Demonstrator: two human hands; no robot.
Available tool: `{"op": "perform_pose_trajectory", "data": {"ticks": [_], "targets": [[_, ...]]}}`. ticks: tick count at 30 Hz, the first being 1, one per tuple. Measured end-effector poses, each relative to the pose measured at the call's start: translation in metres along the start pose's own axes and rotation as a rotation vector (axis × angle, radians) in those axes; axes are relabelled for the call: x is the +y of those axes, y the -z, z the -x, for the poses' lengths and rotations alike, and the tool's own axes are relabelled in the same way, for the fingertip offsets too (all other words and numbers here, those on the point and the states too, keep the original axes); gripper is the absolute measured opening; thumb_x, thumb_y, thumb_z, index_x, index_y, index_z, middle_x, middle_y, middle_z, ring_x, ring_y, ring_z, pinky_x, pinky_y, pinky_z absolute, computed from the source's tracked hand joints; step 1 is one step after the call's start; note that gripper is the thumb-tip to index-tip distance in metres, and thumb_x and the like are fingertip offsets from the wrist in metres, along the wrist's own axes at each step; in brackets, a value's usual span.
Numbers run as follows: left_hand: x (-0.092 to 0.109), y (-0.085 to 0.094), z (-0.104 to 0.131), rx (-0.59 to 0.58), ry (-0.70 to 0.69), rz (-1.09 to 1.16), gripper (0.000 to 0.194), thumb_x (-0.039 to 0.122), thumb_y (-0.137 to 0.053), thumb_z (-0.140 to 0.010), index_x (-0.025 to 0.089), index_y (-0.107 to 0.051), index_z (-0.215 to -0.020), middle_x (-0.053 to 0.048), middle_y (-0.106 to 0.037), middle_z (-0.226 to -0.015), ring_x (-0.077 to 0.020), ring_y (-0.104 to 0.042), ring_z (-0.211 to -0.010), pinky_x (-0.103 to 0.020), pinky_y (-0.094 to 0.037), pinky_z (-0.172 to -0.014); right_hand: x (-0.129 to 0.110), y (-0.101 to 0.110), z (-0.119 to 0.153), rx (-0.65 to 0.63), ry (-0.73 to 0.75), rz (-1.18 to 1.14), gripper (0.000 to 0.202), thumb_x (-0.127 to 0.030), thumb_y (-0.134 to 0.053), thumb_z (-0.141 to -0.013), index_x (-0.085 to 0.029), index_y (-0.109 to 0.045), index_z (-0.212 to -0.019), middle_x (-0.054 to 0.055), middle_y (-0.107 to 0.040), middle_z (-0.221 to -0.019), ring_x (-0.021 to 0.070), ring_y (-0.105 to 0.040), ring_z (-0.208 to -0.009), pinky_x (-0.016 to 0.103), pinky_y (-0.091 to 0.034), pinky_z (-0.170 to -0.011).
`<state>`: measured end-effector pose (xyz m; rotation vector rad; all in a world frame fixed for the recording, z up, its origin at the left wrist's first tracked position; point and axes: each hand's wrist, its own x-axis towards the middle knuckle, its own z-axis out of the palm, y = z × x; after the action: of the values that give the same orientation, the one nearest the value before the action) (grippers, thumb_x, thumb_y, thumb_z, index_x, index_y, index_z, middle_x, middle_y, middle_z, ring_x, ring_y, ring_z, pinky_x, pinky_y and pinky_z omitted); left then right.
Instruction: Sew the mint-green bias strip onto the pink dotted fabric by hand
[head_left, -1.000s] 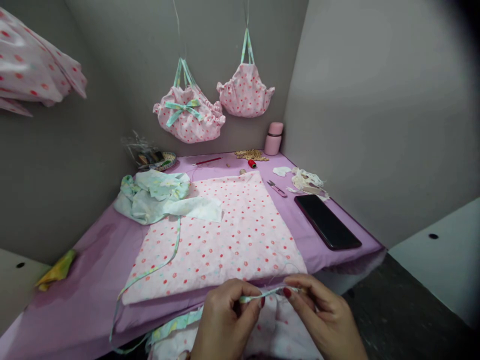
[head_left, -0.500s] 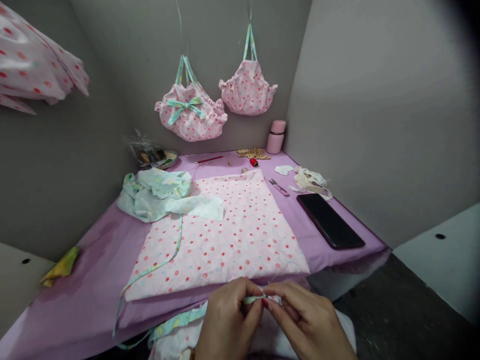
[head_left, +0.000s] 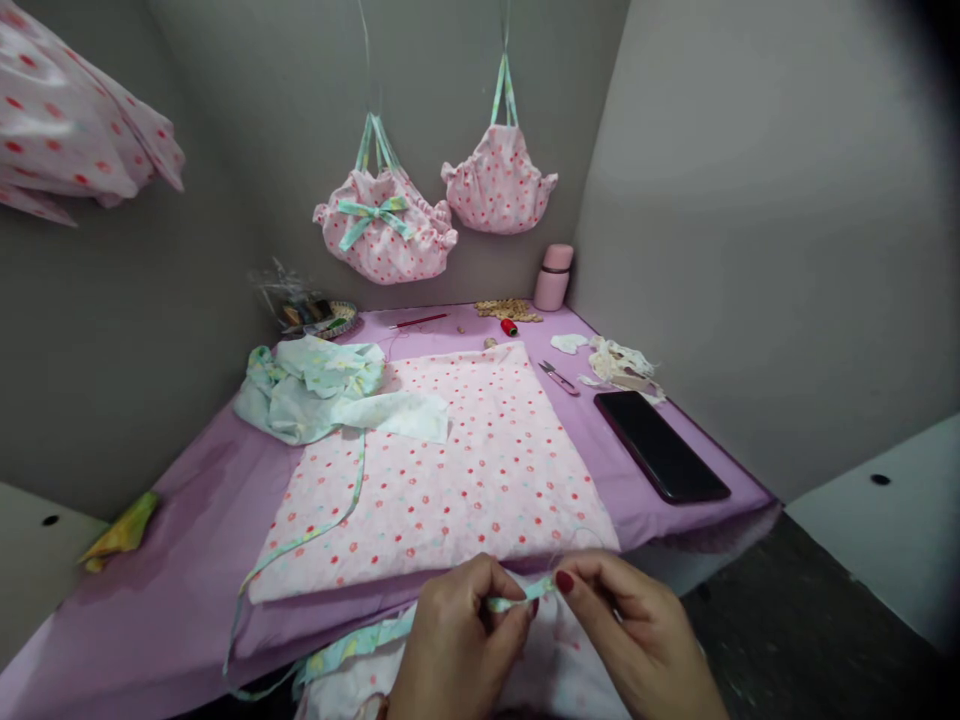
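Note:
Low in the view, my left hand (head_left: 469, 625) pinches a narrow mint-green fabric strip (head_left: 534, 590) between thumb and fingers. Just right of the strip's far end is my right hand (head_left: 630, 625), thumb and forefinger pressed together; whatever tiny thing they grip is too small to make out. A fine loop of thread (head_left: 589, 532) curves above the right fingers. Under both hands lies pale pink dotted fabric (head_left: 566, 665) with a mint-green edging (head_left: 360, 645). A long thin mint cord (head_left: 330, 525) trails from the left over a flat piece of pink dotted cloth (head_left: 465, 470).
Crumpled mint fabric (head_left: 311, 385) covers the cloth's left corner. To the right on the purple-covered table (head_left: 202, 500) lie a phone (head_left: 660, 445), thread snips (head_left: 559, 377) and lace (head_left: 619, 358). At the back are a red thread spool (head_left: 509, 327) and a pink flask (head_left: 553, 278). Pink dotted items (head_left: 386, 240) hang on the wall.
My right hand has moved slightly right, away from the left fingertips, so more of the mint strip shows between the hands. The thread loop now stands out above the right fingers.

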<state>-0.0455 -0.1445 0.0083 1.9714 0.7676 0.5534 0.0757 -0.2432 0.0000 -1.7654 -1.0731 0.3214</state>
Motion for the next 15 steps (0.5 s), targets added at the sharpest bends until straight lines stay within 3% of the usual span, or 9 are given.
{"op": "perform_pose_trajectory", "data": {"ticks": [3,5,7,10,15], "targets": [[-0.001,0.001,-0.001,-0.038,0.057,0.064,0.008,0.013,-0.058,-0.070,0.017,-0.059,-0.063,0.002,-0.057,-0.053,-0.0108,-0.048,-0.047,-0.019,-0.032,-0.046,0.003,0.004,0.000,-0.054,0.088,0.096,0.016,-0.030,-0.055,-0.084,-0.021,-0.064,-0.092,-0.003,-0.059,-0.059,0.0135,-0.054,-0.049,0.021,-0.044,-0.046],[-0.004,0.001,-0.001,-0.094,0.121,0.139,0.006,0.016,-0.058,-0.071,0.017,-0.058,-0.065,0.003,-0.055,-0.053,-0.0104,-0.045,-0.047,-0.019,-0.031,-0.045,0.006,0.007,-0.001,-0.112,0.153,0.134,0.024,-0.027,-0.060,-0.081,-0.023,-0.063,-0.105,-0.001,-0.063,-0.068,0.0141,-0.058,-0.056,0.021,-0.047,-0.051],[-0.007,-0.001,-0.002,-0.124,0.167,0.226,0.006,0.019,-0.059,-0.071,0.017,-0.057,-0.066,0.003,-0.053,-0.053,-0.0104,-0.043,-0.047,-0.019,-0.031,-0.045,0.009,0.011,-0.001,-0.178,0.200,0.143,0.020,-0.024,-0.058,-0.083,-0.024,-0.065,-0.101,0.001,-0.066,-0.076,0.0151,-0.061,-0.065,0.023,-0.049,-0.058],[-0.010,-0.003,-0.002,-0.120,0.189,0.354,0.011,0.024,-0.063,-0.070,0.018,-0.055,-0.067,0.004,-0.050,-0.052,-0.0101,-0.042,-0.049,-0.019,-0.030,-0.046,0.012,0.015,-0.001,-0.223,0.192,0.138,0.019,-0.021,-0.050,-0.088,-0.023,-0.068,-0.090,0.001,-0.063,-0.068,0.0154,-0.062,-0.062,0.023,-0.047,-0.055],[-0.004,-0.002,0.001,-0.085,0.100,0.365,0.019,0.030,-0.064,-0.072,0.018,-0.061,-0.086,0.002,-0.054,-0.061,-0.0109,-0.043,-0.052,-0.019,-0.032,-0.048,0.015,0.020,0.002,-0.131,0.202,0.116,0.019,-0.020,-0.050,-0.088,-0.022,-0.068,-0.088,0.002,-0.062,-0.067,0.0158,-0.062,-0.061,0.023,-0.047,-0.054]]}}
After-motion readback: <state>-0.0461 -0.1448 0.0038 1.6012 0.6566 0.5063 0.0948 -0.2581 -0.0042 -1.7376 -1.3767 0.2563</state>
